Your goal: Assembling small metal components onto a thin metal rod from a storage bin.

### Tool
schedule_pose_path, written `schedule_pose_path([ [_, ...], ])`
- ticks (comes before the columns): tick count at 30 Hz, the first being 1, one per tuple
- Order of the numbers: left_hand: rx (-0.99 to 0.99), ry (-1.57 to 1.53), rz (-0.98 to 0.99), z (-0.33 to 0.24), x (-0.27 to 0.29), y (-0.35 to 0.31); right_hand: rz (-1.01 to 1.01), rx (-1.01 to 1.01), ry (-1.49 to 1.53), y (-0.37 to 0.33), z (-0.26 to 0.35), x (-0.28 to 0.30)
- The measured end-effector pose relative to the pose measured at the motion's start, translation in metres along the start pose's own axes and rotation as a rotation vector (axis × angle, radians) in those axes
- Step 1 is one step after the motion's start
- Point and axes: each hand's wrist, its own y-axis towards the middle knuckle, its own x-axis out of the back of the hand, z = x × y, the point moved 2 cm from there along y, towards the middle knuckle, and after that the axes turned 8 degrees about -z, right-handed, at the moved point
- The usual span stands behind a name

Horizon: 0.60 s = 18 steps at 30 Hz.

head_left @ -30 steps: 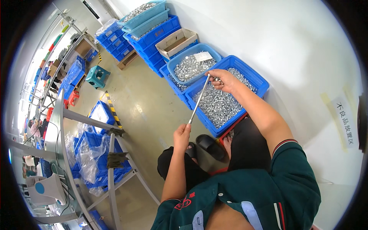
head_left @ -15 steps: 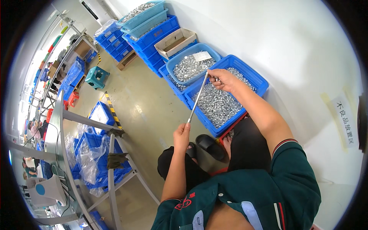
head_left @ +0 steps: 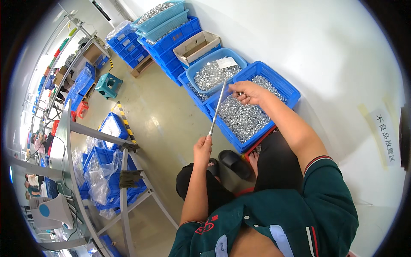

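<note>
My left hand [head_left: 202,149] is closed around the lower end of a thin silver metal rod [head_left: 217,109]. The rod slants up and away, its far tip in front of the light-blue basket of metal parts [head_left: 212,76]. Just right of that tip is my right hand [head_left: 248,92], apart from the rod, thumb and fingers curled together. Whatever lies between those fingers is too small to make out. Under my right hand stands a blue basket [head_left: 291,92] filled with small shiny metal parts [head_left: 244,120].
Behind the baskets are an open cardboard box [head_left: 197,47] and stacked blue crates [head_left: 165,55] along the white wall. To the left stand a metal-framed table [head_left: 124,184], plastic-wrapped blue crates [head_left: 107,171] and a green stool [head_left: 109,85]. A black slipper [head_left: 234,164] lies near my feet.
My right hand has come away from the rod's far tip, which it was touching. The rod has tilted a little more upright in my left hand.
</note>
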Motion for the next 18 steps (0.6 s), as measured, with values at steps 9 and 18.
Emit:
schedule_pose_path([
  [9, -0.082, 0.050, -0.028, 0.0051, 0.0031, 0.0013, -0.025, -0.046, 0.481, 0.0019, 0.0026, 0.0056],
  [18, -0.141, 0.117, -0.038, 0.0078, 0.0058, 0.0006, -0.014, -0.011, 0.491, 0.0013, 0.0015, 0.0098],
])
